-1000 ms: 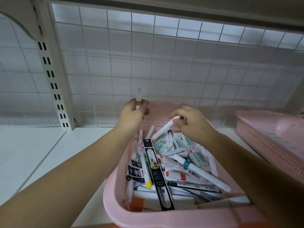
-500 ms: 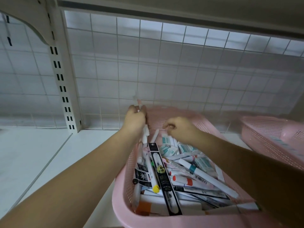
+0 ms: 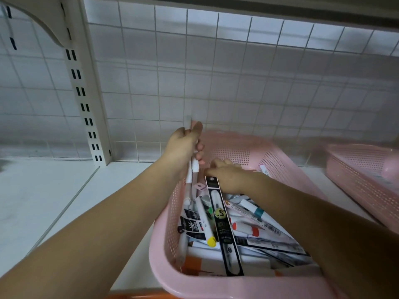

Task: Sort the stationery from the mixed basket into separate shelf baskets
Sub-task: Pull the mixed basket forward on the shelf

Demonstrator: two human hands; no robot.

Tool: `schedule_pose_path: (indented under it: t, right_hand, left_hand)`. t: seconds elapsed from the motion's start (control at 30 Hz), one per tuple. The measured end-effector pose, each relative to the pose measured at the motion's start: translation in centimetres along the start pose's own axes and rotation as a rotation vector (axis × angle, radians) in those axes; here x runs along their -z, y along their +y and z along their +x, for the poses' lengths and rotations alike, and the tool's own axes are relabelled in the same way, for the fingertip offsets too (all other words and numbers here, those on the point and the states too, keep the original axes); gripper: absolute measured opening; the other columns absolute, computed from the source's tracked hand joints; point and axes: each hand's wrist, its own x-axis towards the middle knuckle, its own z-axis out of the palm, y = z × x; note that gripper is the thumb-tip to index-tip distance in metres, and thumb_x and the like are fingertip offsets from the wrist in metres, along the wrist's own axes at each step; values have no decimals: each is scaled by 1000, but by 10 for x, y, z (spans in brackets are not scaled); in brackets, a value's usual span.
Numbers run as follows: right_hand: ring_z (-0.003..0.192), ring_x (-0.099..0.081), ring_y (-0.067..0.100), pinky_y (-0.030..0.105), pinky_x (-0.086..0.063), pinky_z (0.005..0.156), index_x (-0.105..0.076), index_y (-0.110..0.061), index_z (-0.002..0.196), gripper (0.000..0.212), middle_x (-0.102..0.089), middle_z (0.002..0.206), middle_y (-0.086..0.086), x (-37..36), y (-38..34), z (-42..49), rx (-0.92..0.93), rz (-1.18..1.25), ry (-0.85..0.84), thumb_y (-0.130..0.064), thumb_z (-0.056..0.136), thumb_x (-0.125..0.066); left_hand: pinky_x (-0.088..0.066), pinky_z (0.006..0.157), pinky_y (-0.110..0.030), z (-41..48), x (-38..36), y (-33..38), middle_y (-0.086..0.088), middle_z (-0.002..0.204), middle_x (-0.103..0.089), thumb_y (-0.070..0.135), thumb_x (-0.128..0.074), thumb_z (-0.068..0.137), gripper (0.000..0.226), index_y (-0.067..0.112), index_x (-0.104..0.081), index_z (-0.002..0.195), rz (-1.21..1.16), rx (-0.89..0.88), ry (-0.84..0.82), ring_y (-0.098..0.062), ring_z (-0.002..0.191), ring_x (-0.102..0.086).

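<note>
White shelf (image 3: 43, 190) — wire-grid back panel (image 3: 216, 72), slotted upright (image 3: 86, 104).

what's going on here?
A person is picking through a pink mixed basket of pens and packaged stationery on a white shelf. The left hand grips a few white pens upright over the basket's far left corner. The right hand reaches into the far end beside them; whether it holds anything is hidden. A second pink basket sits to the right.
</note>
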Motion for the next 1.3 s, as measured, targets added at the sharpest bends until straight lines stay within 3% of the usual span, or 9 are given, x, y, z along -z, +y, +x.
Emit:
schedule_pose_path:
  t: [0.3,0.5,0.57,0.73,0.83,0.93,1.07,1.17,1.3]
  right_hand:
    - [115,-32,24,36,-25,95,-40,-35,136,49,-41,129,2,8,-2,-7,77,-138,47,-26,90,-55]
    - [113,-35,21,34,-27,91,-46,-26,133,48,-47,124,2,2,7,-13,53,-119,171,-7,89,-47]
    - [106,-46,19,32,-37,93,-53,-19,126,31,-56,115,3,4,13,-13,7,45,278,-19,96,-45]
    - [68,-56,11,25,-49,71,-58,-6,118,25,-61,79,1,33,9,-25,-65,953,472,-15,97,-46]
    - [48,-54,-5,8,-42,48,-63,-10,98,17,-62,61,-10,42,0,-34,2,1126,443,-17,97,-48]
    - [43,-56,0,13,-45,44,-64,-12,83,20,-65,58,-6,43,-6,-37,1,1216,397,-20,96,-50]
    - [49,-61,9,21,-51,53,-65,-14,84,15,-67,67,2,38,-9,-36,13,1253,392,-22,92,-56]
    - [56,-60,11,18,-50,52,-67,-10,95,19,-64,68,-1,40,-5,-31,-22,1190,451,-25,92,-56]
    - [63,-60,20,28,-53,59,-64,-2,99,27,-67,80,11,38,22,-28,-255,747,556,-25,95,-50]
  left_hand:
    - [-34,39,-18,-2,-2,-2,-3,54,-39,27,-47,97,21,7,-42,103,41,12,-23,-12,34,-32]
    - [-37,38,-18,0,-1,-3,-1,47,-42,25,-48,96,20,6,-44,101,17,-18,-1,-12,34,-34]
    - [-38,38,-19,1,1,-3,0,47,-43,22,-51,95,18,6,-44,98,5,-25,17,-12,34,-36]
    - [-47,50,-30,5,4,-3,-4,58,-50,14,-53,94,12,11,-48,83,-19,-56,63,-14,42,-48]
    - [-55,58,-34,6,5,-2,-7,76,-62,11,-52,94,4,11,-51,89,-85,-56,52,-17,60,-64]
    - [-59,61,-38,4,6,0,-10,92,-69,9,-49,94,12,6,-53,106,-184,-4,-30,-22,70,-69]
    - [-59,64,-32,6,7,-1,-16,104,-67,6,-51,92,31,-5,-50,122,-155,39,-68,-23,79,-69]
    - [-59,59,-32,6,8,-1,-13,82,-70,4,-52,91,16,-4,-54,106,-165,41,-45,-21,69,-69]
    - [-58,70,-38,5,9,0,-10,73,-66,7,-50,94,3,8,-47,94,-209,30,-4,-23,65,-70]
